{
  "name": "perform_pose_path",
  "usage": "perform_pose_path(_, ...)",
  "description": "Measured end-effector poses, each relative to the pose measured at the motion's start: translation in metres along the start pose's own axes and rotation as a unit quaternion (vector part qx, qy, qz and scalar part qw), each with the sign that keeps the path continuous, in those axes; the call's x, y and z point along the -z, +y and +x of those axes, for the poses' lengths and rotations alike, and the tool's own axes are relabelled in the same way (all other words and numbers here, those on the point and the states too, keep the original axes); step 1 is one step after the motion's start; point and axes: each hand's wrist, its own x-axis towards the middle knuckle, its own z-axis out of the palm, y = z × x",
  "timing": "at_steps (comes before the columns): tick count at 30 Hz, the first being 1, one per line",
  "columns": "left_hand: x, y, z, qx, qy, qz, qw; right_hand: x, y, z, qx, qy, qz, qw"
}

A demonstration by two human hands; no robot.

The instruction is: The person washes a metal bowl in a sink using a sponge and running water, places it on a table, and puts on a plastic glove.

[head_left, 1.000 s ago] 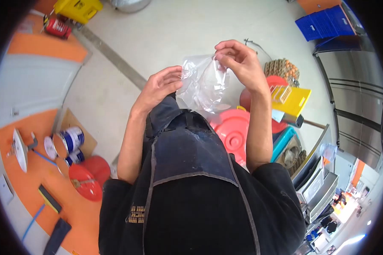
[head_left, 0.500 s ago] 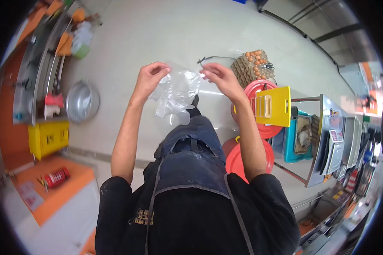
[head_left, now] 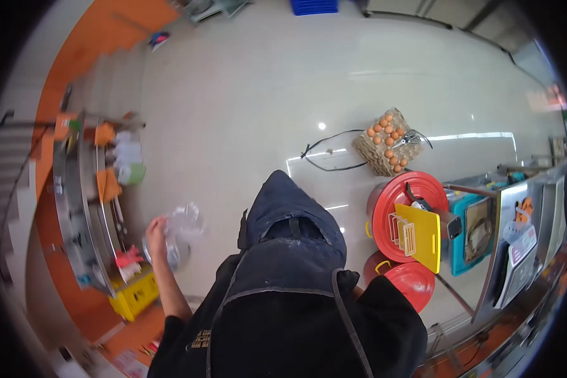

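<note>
My left hand (head_left: 157, 229) is stretched out to the left with its fingers closed on a clear plastic bag (head_left: 186, 218), which hangs loosely from the fingertips. Behind the hand and the bag, a metal pot (head_left: 178, 254) shows in part. My right hand is hidden beside my body; only a bit of that arm shows past the sleeve. A dark blue apron (head_left: 277, 264) covers my front.
To the right, egg trays with brown eggs (head_left: 387, 142) and scissors (head_left: 409, 138) stand on the floor (head_left: 233, 94). Nearby are red tubs (head_left: 384, 214), a yellow board (head_left: 427, 242) and a metal table (head_left: 510, 214). A sink counter (head_left: 85, 208) and yellow box (head_left: 132, 297) are at left.
Both hands were raised in front with the plastic bag between them. The left hand has carried the bag left; the right hand has dropped out of view. My view has turned.
</note>
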Motion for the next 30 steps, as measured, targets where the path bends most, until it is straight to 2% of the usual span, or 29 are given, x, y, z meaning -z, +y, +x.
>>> perform_pose_path(2,-0.025,0.051,0.039,0.007,-0.016,0.114,0.993,0.002,-0.021,0.009,-0.005,0.026,0.039,0.999)
perform_pose_path(3,-0.046,0.074,0.067,0.015,-0.015,0.109,0.994,-0.002,-0.028,0.011,-0.012,0.035,0.041,0.998)
perform_pose_path(5,-0.09,0.111,0.133,-0.028,-0.043,0.081,0.995,-0.019,-0.031,0.016,-0.037,0.038,0.009,0.999)
perform_pose_path(6,-0.119,0.123,0.17,-0.046,0.003,0.058,0.997,-0.029,-0.035,0.021,-0.051,0.029,-0.017,0.998)
perform_pose_path(8,-0.178,0.142,0.29,-0.092,-0.131,0.076,0.984,-0.048,-0.057,0.032,-0.088,-0.026,-0.064,0.994)
perform_pose_path(9,-0.227,0.176,0.309,-0.118,-0.131,0.065,0.982,-0.058,-0.072,0.037,-0.109,-0.058,-0.064,0.99)
perform_pose_path(12,-0.373,0.289,0.329,-0.248,-0.231,0.079,0.937,-0.053,-0.143,0.062,-0.14,-0.1,-0.008,0.985)
perform_pose_path(14,-0.473,0.34,0.355,-0.393,-0.29,0.11,0.866,-0.024,-0.186,0.083,-0.144,-0.085,0.034,0.985)
perform_pose_path(16,-0.565,0.417,0.322,-0.38,-0.37,0.119,0.839,0.011,-0.226,0.107,-0.139,-0.057,0.074,0.986)
perform_pose_path(18,-0.655,0.464,0.303,-0.421,-0.423,0.098,0.796,0.043,-0.255,0.132,-0.131,-0.041,0.103,0.985)
perform_pose_path(21,-0.761,0.542,0.255,-0.543,-0.432,0.092,0.714,0.099,-0.282,0.171,-0.128,-0.02,0.131,0.983)
perform_pose_path(24,-0.835,0.605,0.208,-0.58,-0.426,0.091,0.688,0.163,-0.3,0.205,-0.136,0.009,0.158,0.978)
perform_pose_path(27,-0.901,0.656,0.171,-0.553,-0.457,0.088,0.691,0.224,-0.327,0.229,-0.142,0.046,0.193,0.97)
perform_pose_path(30,-0.975,0.687,0.174,-0.525,-0.497,0.086,0.685,0.279,-0.353,0.256,-0.14,0.081,0.232,0.959)
